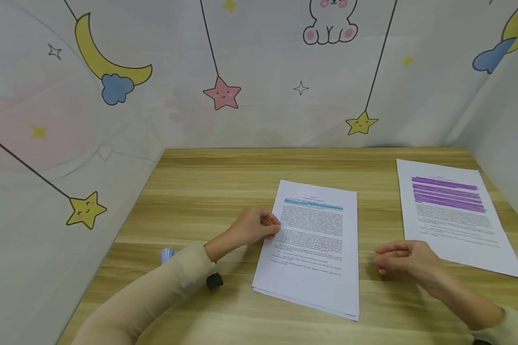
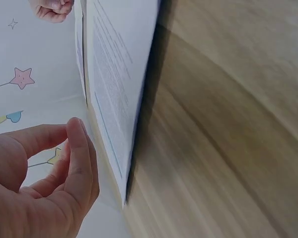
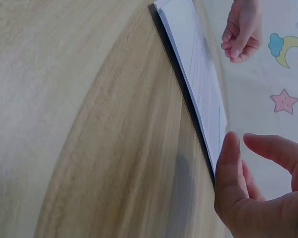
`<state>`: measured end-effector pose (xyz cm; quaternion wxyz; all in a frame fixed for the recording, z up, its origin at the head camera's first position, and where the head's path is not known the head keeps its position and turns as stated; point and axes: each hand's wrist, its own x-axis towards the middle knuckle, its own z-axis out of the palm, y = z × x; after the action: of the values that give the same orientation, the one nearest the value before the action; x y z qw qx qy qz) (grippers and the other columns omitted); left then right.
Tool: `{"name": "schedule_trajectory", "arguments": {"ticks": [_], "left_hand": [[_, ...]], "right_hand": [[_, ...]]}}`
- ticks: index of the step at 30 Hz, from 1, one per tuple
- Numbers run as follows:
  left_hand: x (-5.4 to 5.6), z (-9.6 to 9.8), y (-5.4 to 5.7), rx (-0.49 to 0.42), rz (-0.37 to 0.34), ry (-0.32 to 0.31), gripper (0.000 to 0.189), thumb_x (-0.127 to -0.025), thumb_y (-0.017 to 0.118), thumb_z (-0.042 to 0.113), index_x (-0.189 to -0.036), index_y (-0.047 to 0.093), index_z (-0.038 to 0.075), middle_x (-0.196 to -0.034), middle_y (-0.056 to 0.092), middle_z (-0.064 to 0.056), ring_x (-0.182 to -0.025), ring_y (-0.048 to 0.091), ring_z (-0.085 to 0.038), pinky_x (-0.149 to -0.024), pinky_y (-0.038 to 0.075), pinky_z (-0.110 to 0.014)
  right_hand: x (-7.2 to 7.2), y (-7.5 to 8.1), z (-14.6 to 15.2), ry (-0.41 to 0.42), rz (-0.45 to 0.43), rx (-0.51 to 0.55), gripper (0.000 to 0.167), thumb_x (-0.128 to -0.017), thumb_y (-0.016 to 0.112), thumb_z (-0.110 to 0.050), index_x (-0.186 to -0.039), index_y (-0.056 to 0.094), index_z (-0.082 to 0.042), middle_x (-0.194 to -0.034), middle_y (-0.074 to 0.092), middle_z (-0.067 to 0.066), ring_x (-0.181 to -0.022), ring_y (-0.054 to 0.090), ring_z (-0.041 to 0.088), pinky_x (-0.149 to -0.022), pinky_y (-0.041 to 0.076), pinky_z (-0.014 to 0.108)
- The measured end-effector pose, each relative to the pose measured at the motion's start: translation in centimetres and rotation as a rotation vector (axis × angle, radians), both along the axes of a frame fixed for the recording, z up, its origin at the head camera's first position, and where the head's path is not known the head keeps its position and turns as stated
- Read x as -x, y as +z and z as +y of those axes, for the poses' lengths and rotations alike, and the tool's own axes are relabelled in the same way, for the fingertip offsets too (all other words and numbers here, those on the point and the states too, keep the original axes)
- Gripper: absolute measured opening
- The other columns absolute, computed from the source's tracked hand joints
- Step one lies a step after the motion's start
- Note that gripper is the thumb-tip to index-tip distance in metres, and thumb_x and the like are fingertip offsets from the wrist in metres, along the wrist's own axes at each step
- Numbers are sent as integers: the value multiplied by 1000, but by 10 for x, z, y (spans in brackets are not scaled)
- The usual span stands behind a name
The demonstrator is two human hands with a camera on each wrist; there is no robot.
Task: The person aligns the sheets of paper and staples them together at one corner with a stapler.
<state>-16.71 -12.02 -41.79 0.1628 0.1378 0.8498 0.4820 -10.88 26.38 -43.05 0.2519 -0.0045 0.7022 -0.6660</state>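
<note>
A stack of printed paper (image 1: 308, 282) lies mid-table, its top sheet marked with blue highlighting near the heading. My left hand (image 1: 252, 226) hovers at the left edge of this stack, thumb and index fingertips together. In the left wrist view nothing shows between those fingers, and the stack (image 2: 121, 29) stands just beyond them. To the right of the stack is my right hand (image 1: 407, 261), fingers loosely bent. The right wrist view shows a small gap between its thumb and index finger (image 3: 231, 148), with nothing held.
A separate sheet (image 1: 453, 225) with purple highlighting lies at the right of the wooden table (image 1: 224, 167). Partly hidden behind the left sleeve is a small pale-purple rounded object (image 1: 167, 254). A printed cloth wall (image 1: 263, 124) borders the table at the back and sides.
</note>
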Motion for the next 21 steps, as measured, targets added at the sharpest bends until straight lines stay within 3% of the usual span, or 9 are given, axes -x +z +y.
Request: {"name": "schedule_trajectory", "arguments": {"ticks": [6, 9, 16, 21], "left_hand": [[3, 15, 6, -22, -26, -22, 7, -92, 71, 4, -94, 71, -3, -76, 68, -4, -68, 68, -15, -69, 61, -32], [5, 26, 10, -44, -21, -50, 6, -93, 70, 3, -93, 71, -3, -75, 68, -4, -70, 70, -21, -71, 61, -37], [10, 49, 16, -92, -28, -94, 6, -94, 69, 3, -91, 71, -2, -75, 68, -5, -77, 71, -33, -72, 61, -40], [12, 61, 21, -117, -30, -112, 7, -94, 69, 3, -91, 72, -2, -76, 69, -6, -72, 70, -25, -73, 61, -41]], "right_hand": [[5, 6, 13, 35, 44, -54, 26, -94, 67, -3, -114, 63, 13, -97, 74, 15, -84, 73, 25, -80, 59, 34], [7, 8, 22, 34, 36, -73, 22, -95, 65, -4, -113, 66, 9, -98, 74, 13, -86, 73, 26, -81, 59, 33], [17, 10, 42, 48, 22, -13, 17, -98, 59, 1, -107, 72, -3, -98, 75, 10, -86, 73, 25, -80, 59, 32], [24, 11, 54, 39, 11, -5, 20, -100, 57, 0, -104, 74, -8, -99, 75, 8, -87, 73, 24, -80, 59, 34]]}}
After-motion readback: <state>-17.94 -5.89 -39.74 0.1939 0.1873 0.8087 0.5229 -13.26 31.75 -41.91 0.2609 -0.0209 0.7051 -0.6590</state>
